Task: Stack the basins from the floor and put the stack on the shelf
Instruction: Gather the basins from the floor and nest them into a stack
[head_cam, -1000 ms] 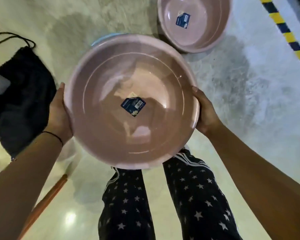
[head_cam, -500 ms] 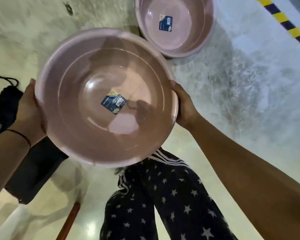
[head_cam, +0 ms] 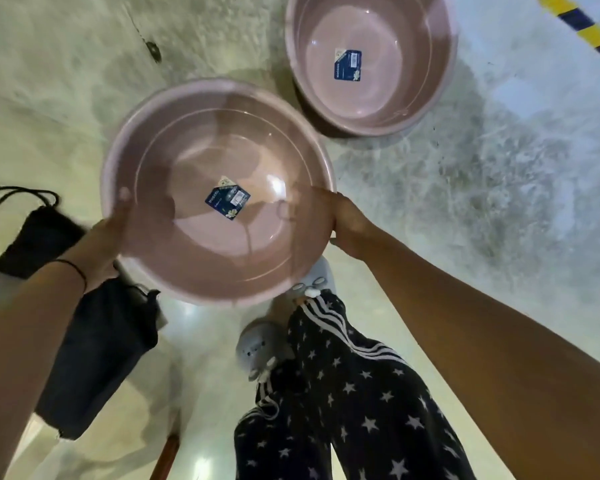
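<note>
A pink basin (head_cam: pixel 201 161) is held above the floor (head_cam: pixel 482 168), gripped at opposite sides of its rim: the left hand (head_cam: pixel 108 233) is curled round the left edge with the thumb laid inside, and the right hand (head_cam: pixel 347 220) is clamped on the right edge. A second pink basin (head_cam: pixel 371 60) stands on the floor, up and to the right, apart from the held one. The shelf is not in view.

Only the smooth rim is gripped, so a slip is risked if the basin is tilted or one hand is let go early. If the basin is lowered off-centre, its base may be caught on the other rim and the floor basin shoved aside. A black bag (head_cam: pixel 97 344) lies close beside the feet, so a stumble could be caused by it.
</note>
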The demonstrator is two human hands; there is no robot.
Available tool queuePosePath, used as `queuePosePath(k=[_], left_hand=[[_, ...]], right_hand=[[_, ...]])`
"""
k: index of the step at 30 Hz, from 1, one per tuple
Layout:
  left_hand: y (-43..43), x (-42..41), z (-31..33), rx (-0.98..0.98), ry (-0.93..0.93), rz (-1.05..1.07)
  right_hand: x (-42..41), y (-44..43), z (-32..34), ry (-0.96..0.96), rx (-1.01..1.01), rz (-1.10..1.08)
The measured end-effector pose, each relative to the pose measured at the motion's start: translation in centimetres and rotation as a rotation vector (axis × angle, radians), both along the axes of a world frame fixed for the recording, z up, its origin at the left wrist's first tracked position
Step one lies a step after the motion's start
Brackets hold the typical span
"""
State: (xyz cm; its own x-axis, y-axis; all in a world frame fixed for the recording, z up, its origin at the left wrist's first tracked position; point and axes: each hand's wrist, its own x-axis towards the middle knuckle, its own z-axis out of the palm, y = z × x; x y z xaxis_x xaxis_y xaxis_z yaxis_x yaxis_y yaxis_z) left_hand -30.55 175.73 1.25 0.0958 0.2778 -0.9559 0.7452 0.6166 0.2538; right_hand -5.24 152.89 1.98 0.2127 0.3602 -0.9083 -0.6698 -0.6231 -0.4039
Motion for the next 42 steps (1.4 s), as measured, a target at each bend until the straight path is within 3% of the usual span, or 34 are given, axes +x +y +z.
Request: queuePosePath(k=[3, 6, 12, 19, 24, 33, 37, 42], left_hand=[[-0.1, 0.4, -0.9, -0.07, -0.173, 0.319], [0.7, 0.3, -1.7, -0.033, -0.119, 0.515], [1.2, 1.8, -2.5, 0.074, -0.179, 0.509], [2.1, 2.2, -2.8, 0.048, -0.26, 0.483], [1.2, 3.7, -2.0, 0.051, -0.261, 0.533], [-0.9, 9.8, 6.0, -0.246, -0.143, 0.252], [-0.3, 13.9, 10.4, -0.263, -0.076, -0.003], [0.0, 19.8, 15.3, -0.227, -0.055, -0.151]], right_hand=[[0.5, 0.0, -0.5, 0.069, 0.017, -0.047], [1.3, 0.6, -1.8, 0.165, 0.124, -0.188], [2.1, 1.7, -3.4, 0.2, 0.227, -0.258], [2.7, 1.0, -4.7, 0.088, 0.186, -0.109], [3.0, -1.4, -3.9, 0.076, 0.133, -0.164], [5.7, -10.1, 6.0, 0.147, 0.114, -0.346], [8.0, -12.5, 9.7, 0.133, 0.118, -0.418], [10.6, -13.5, 13.8, 0.069, 0.131, -0.491]])
